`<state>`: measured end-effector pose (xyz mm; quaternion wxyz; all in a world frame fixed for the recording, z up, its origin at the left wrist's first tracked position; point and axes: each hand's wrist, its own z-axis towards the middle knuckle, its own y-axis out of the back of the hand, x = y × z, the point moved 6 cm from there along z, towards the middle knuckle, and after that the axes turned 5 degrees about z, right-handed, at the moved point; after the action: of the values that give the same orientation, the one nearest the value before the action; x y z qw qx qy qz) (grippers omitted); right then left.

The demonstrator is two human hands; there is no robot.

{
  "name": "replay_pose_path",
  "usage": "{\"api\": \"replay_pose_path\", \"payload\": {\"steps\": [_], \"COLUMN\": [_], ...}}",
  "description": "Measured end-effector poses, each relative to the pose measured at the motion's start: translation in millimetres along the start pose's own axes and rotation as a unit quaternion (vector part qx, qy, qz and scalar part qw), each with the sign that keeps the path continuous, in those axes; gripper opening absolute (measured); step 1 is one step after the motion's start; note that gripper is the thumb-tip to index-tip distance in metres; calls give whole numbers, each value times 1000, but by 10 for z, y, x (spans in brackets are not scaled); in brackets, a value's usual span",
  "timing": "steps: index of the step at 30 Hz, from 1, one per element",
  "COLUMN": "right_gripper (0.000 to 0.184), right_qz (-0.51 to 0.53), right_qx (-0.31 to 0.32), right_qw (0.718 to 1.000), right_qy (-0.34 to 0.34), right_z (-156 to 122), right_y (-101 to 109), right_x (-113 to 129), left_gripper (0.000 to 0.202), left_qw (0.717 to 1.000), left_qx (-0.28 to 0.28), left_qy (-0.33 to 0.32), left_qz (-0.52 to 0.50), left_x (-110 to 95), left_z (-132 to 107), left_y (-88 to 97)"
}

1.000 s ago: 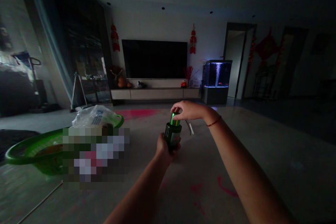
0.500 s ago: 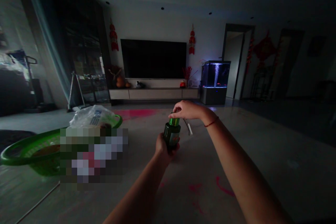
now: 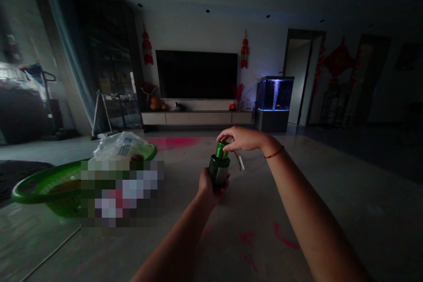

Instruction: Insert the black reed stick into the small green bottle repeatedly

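Plainly, the green bottle (image 3: pixel 218 168) is off any support, held near the middle of the scene, almost upright, well to the right of the green basket (image 3: pixel 28 191). The left hand (image 3: pixel 205 185) has its grip clamped around the lower body; the right hand (image 3: pixel 244 138) comes from above, thumb and fingers closed about the shiny cap (image 3: pixel 222 150), though how firmly they press cannot be told.

The glossy body looks like glass or hard plastic, so it should handle as stiff, modest in weight and rather slippery, perhaps breakable if dropped. The safest hold is probably a full wrap low on the body, with the cap pinched by its sides, since its smooth metallic finish may let fingers slide.

A pale label (image 3: pixel 224 175) with a reddish mark faces right, too dim to read. Blue printing on the plastic bag (image 3: pixel 114 144) in the basket is likewise illegible, and pixelation hides whatever lies beside it.
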<state>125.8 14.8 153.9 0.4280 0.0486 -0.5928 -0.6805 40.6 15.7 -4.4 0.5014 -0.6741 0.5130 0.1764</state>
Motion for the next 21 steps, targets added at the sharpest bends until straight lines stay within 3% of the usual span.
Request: {"api": "replay_pose_path", "payload": {"steps": [6, 10, 14, 21], "right_gripper": [46, 57, 51, 40], "right_qz": [-25, -33, -10, -10], "right_qx": [9, -7, -13, -27], "right_qw": [1000, 997, 991, 995], "right_qy": [-2, -66, -135, -95], "right_z": [-38, -49, -41, -23], "right_y": [5, 12, -14, 10], "right_x": [22, -24, -86, -67], "left_gripper": [38, 37, 36, 38], "left_qw": [1000, 1000, 1000, 1000], "left_qx": [-3, 10, 12, 6], "left_qy": [-1, -1, 1, -5], "left_qz": [0, 1, 1, 10], "left_x": [-8, -7, 3, 1], "left_z": [-12, -18, -24, -13], "left_y": [-2, -17, -21, -5]}}
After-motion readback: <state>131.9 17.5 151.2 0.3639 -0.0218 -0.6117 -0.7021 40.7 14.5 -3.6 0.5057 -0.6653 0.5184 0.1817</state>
